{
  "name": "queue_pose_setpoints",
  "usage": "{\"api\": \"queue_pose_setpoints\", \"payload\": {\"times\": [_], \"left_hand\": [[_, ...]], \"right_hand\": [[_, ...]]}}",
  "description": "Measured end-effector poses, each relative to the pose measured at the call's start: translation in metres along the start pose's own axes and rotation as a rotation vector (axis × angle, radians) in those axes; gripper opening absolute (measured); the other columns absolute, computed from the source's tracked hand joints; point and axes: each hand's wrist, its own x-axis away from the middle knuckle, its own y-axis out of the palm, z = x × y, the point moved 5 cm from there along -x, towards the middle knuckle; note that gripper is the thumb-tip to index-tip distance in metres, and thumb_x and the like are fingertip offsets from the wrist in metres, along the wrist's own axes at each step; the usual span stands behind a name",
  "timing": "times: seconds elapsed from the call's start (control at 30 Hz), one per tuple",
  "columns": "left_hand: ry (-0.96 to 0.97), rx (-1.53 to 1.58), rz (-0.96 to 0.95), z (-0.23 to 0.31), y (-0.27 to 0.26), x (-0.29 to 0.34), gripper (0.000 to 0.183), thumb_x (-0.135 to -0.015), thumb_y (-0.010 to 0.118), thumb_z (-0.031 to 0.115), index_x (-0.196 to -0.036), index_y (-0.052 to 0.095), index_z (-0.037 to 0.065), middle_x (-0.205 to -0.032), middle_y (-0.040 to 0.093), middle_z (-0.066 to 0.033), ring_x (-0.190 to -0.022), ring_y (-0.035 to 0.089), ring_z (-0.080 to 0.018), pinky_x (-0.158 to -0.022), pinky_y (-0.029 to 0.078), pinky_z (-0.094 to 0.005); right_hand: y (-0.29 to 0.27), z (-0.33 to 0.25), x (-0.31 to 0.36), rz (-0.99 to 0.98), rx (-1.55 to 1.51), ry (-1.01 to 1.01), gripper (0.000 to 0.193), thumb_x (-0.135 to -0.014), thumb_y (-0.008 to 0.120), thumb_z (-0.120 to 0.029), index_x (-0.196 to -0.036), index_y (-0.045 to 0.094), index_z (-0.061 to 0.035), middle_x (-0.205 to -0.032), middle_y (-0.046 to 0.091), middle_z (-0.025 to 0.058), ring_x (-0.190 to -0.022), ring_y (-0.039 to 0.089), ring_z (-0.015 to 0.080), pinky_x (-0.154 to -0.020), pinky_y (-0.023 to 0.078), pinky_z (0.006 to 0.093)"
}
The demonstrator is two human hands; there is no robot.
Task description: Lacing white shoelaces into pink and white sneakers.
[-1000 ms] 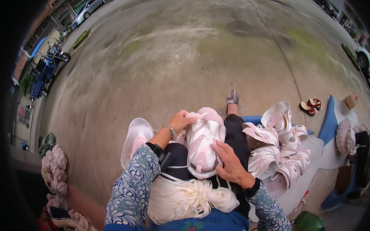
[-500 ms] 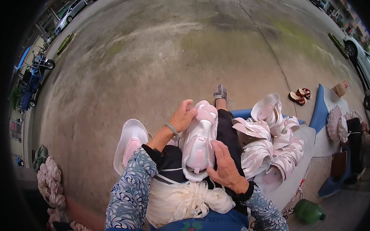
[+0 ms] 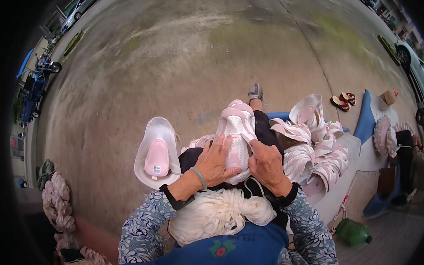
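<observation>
A pink and white shoe upper [image 3: 237, 124] with a mesh tongue lies lengthwise across my black-trousered lap. My left hand [image 3: 214, 159] rests flat on its near left part, the fingers stretched out. On the opposite side my right hand [image 3: 268, 165] is closed, its curled fingers gripping the upper's right edge. Just below the hands, a thick bundle of cream laces [image 3: 218, 214] lies on my lap, with a loose strand near the right wrist. Another upper [image 3: 152, 132], its pink insole facing up, sits left of my left hand.
Several stacked pink and white uppers [image 3: 309, 157] lie at my right on a pale sheet. Beyond are red and black sandals [image 3: 341, 103] and a co-worker's dark-clad leg [image 3: 404, 158]. A green plastic bottle [image 3: 352, 231] lies lower right; bundled uppers [image 3: 58, 202] hang at left.
My left hand has come from the upper's far left side to lie flat on its near part. The right hand's fingers have gone from outstretched to curled on the right edge.
</observation>
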Motion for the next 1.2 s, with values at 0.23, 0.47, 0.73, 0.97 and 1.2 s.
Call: {"api": "queue_pose_setpoints", "payload": {"times": [0.23,0.47,0.73,0.97,1.2], "left_hand": [[0.001,-0.205,-0.026,-0.002,0.006,-0.002,0.094,-0.083,0.061,0.053,-0.140,0.022,-0.010,-0.139,0.032,-0.0342,-0.132,0.032,-0.0470,-0.109,0.021,-0.0583],[0.025,-0.122,-0.076,0.005,0.006,0.001,0.095,-0.082,0.062,0.050,-0.142,0.018,-0.009,-0.138,0.030,-0.0368,-0.130,0.033,-0.0477,-0.111,0.024,-0.0509],[-0.018,-0.283,-0.003,0.010,0.027,0.008,0.092,-0.081,0.065,0.046,-0.145,0.019,-0.003,-0.140,0.029,-0.0347,-0.133,0.030,-0.0454,-0.110,0.017,-0.0585],[-0.034,-0.388,-0.096,0.018,0.014,0.018,0.085,-0.079,0.065,0.042,-0.143,0.027,0.001,-0.140,0.034,-0.0286,-0.133,0.032,-0.0445,-0.107,0.006,-0.0677],[0.008,-0.463,-0.091,0.010,0.025,0.023,0.079,-0.081,0.065,0.028,-0.145,0.025,0.004,-0.136,0.041,-0.0282,-0.133,0.033,-0.0429,-0.108,0.006,-0.0669]], "right_hand": [[0.013,0.003,-0.010,0.020,-0.053,0.005,0.031,-0.070,0.057,-0.001,-0.100,0.055,-0.0008,-0.072,0.061,0.0158,-0.066,0.061,0.0317,-0.063,0.043,0.0400],[0.009,0.000,0.007,0.061,-0.077,-0.068,0.034,-0.068,0.058,0.003,-0.101,0.055,0.0000,-0.073,0.059,0.0162,-0.068,0.060,0.0316,-0.065,0.044,0.0397],[0.028,0.028,0.025,-0.079,-0.141,0.001,0.033,-0.072,0.061,0.000,-0.104,0.051,-0.0022,-0.086,0.058,0.0169,-0.083,0.057,0.0335,-0.079,0.044,0.0401],[0.024,0.027,0.027,-0.149,-0.178,0.014,0.034,-0.075,0.064,-0.004,-0.106,0.050,-0.0021,-0.083,0.057,0.0163,-0.084,0.055,0.0332,-0.080,0.043,0.0403],[0.031,0.020,0.034,-0.219,-0.138,0.024,0.035,-0.076,0.063,-0.003,-0.109,0.049,-0.0022,-0.084,0.056,0.0181,-0.084,0.055,0.0351,-0.075,0.043,0.0428]]}}
